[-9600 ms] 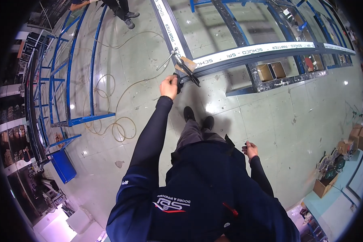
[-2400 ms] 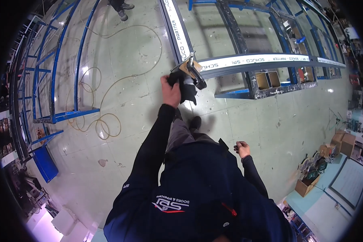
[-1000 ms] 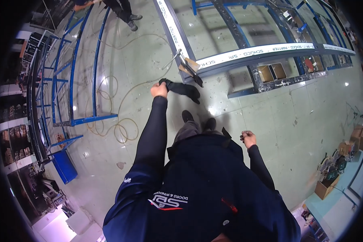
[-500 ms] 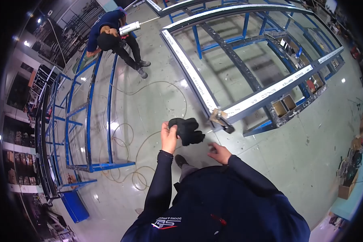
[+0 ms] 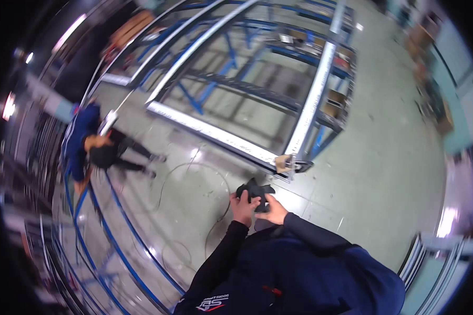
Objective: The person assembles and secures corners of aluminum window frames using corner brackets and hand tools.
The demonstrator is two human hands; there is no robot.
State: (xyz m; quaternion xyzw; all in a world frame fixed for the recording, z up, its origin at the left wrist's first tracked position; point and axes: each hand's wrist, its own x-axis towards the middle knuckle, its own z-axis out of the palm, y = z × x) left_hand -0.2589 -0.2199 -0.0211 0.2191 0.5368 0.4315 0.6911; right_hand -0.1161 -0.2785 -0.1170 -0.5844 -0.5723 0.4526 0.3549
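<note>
A black work glove [image 5: 254, 189], perhaps a pair bunched together, is held in front of my waist. My left hand [image 5: 242, 209] grips its left side, with the thumb and fingers closed on the dark fabric. On the other side my right hand [image 5: 274, 211] pinches its lower right edge. The two hands are close together, almost touching. Part of the fabric is hidden behind my fingers.
A large dark frame with white protective tape [image 5: 215, 134] lies on blue supports ahead, its near corner carrying a cardboard piece [image 5: 284, 164]. A co-worker [image 5: 84, 137] bends over blue racks [image 5: 104, 223] at left. A thin hose [image 5: 165, 181] loops across the floor.
My right hand has come in from apart and taken hold of the glove beside my left hand. The view has turned, so the frame and the co-worker appear shifted left.
</note>
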